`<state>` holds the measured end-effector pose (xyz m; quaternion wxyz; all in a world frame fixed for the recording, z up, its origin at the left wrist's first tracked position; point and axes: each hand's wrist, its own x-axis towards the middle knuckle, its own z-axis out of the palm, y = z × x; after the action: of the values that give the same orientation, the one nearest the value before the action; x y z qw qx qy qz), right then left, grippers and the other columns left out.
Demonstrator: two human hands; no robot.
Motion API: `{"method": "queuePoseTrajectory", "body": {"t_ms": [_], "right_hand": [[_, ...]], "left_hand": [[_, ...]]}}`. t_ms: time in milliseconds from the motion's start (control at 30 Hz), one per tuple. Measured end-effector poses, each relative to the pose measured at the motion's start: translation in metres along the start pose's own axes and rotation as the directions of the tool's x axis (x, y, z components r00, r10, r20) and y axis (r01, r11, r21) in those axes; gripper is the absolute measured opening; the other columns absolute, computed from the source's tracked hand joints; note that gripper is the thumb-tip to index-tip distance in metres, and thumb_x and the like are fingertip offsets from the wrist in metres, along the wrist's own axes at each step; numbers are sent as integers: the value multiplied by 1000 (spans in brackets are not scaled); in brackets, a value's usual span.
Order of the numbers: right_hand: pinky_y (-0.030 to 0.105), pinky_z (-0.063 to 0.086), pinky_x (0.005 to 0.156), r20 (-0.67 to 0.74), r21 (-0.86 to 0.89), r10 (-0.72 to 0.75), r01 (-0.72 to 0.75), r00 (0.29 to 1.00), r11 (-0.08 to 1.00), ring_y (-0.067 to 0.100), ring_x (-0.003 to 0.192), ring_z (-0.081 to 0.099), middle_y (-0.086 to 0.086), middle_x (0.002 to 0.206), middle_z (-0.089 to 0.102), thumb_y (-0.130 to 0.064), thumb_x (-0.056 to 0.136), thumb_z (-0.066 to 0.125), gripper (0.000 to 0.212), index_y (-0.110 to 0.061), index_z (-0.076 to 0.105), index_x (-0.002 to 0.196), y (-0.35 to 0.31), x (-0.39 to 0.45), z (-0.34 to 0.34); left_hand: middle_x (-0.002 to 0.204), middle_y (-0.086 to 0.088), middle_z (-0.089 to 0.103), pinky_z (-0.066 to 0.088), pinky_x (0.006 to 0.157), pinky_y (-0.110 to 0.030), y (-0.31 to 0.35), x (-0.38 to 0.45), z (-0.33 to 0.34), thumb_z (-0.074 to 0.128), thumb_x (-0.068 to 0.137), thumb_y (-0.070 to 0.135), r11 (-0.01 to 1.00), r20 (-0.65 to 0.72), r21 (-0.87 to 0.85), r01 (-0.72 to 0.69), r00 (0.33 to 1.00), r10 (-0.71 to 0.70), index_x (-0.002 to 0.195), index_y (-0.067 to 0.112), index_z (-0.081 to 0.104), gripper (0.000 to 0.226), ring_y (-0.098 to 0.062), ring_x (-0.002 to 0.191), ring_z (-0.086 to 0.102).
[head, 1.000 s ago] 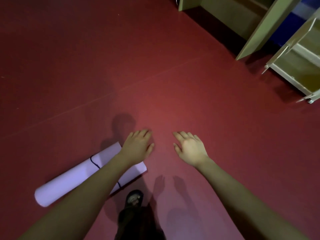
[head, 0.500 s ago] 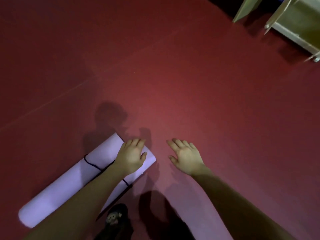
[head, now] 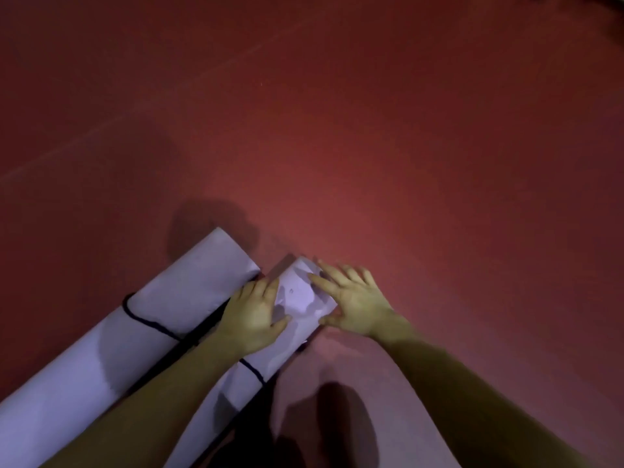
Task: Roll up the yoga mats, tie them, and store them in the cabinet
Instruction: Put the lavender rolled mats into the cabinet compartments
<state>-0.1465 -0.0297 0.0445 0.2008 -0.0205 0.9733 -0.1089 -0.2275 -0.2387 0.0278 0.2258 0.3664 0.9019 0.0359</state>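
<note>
Down at the bottom of my feed, two lilac mats are already rolled and lying side by side on the red floor (head: 371, 130): the near mat (head: 297, 298) and the far mat (head: 162, 315), each with a dark cord (head: 148, 321) round it. My left hand (head: 251, 319) and right hand (head: 354, 305) are both on the near mat's end, fingers spread and pressing, not really wrapped round it. So rolling and tying look done; storing's left. No cabinet visible from here, can't say what's in it.
</note>
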Motion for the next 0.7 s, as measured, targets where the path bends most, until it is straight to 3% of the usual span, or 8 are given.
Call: {"method": "queuePoseTrajectory", "body": {"t_ms": [100,200,267,333,400,533,600,700], "right_hand": [[61,4,112,59,-14,-34,35,998,999,32,146,-6,-7,160,-14,-57,75,68,108,-42,-9,149,8,26,40],[60,10,114,65,-56,-67,71,996,996,33,146,-9,-7,157,-25,-58,66,77,123,-42,-14,148,12,45,68],[49,28,110,0,-24,-86,86,996,996,32,145,5,-8,157,-24,-52,65,79,123,-43,-10,148,19,49,83],[37,45,86,-85,7,-107,108,991,994,29,124,30,-11,156,-23,-47,68,79,117,-42,-4,150,25,45,96],[34,46,75,-166,6,-129,131,978,991,25,99,34,-13,152,-24,-48,72,77,111,-39,-1,150,30,36,106],[45,51,75,-304,73,-93,121,948,990,30,90,39,-7,155,-13,-52,70,77,110,-37,1,148,63,8,119],[45,52,73,-338,104,-28,67,941,992,30,88,40,-6,157,-10,-53,68,78,113,-44,-1,148,87,-16,124],[43,51,74,-359,147,126,-78,925,986,31,89,41,-1,160,-3,-52,65,81,117,-47,-3,147,120,-63,135]], "left_hand": [[112,-20,65,56,70,-41,-10,10,52,43,57,80,998,45,0,58,997,-58,119,-3,60,105,-34,84,67],[125,-16,57,54,75,-40,-6,15,83,42,34,92,989,4,-68,133,991,-133,135,3,44,135,-30,96,64],[128,-12,54,53,77,-40,-1,17,94,46,32,92,983,-60,-83,166,983,-171,139,7,39,137,-28,100,61],[125,-13,55,52,75,-40,4,16,101,48,36,88,984,-119,-59,167,978,-173,136,5,41,131,-31,96,62],[122,-15,57,52,74,-42,12,16,105,49,38,85,988,-157,-20,155,975,-156,134,3,41,126,-33,90,62],[118,-16,58,51,69,-43,44,28,104,68,35,80,994,-147,54,96,985,-87,134,2,37,130,-34,86,62],[129,-17,51,49,79,-44,73,40,98,71,40,78,994,-144,106,34,989,-19,141,2,30,133,-35,98,59],[150,-11,25,36,101,-41,124,60,97,62,58,80,978,-110,189,-83,988,105,150,8,5,130,-31,127,39]]}}
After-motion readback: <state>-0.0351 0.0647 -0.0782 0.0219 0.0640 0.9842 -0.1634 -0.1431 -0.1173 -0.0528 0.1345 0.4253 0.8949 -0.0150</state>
